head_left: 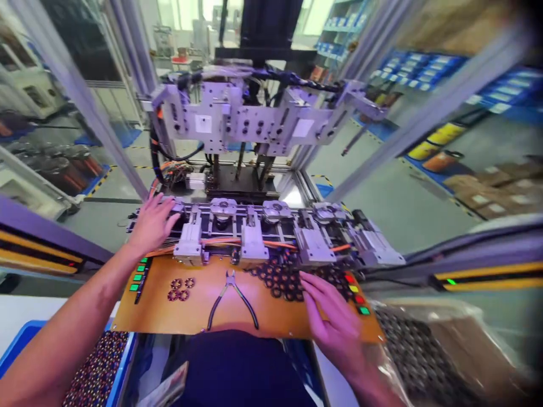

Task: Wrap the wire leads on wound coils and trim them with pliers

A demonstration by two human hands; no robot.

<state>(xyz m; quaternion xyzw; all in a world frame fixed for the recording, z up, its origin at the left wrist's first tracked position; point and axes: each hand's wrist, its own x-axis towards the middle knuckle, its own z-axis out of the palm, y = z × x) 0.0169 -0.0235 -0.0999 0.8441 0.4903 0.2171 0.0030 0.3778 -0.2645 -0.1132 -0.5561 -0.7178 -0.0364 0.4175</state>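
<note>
My left hand is spread over the leftmost fixture of the metal machine row, its fingers apart. My right hand is at the right side of the orange panel, fingertips beside a cluster of dark rings; what its fingers hold, if anything, is hidden and blurred. Cutting pliers lie with their handles apart in the panel's middle. Several copper-coloured wound rings sit to the left of the pliers.
A blue bin of small wound parts stands at lower left. A plastic-lined box of dark rings is at lower right. Green buttons line the panel's left edge, coloured buttons its right. Metal posts and a plate assembly rise beyond.
</note>
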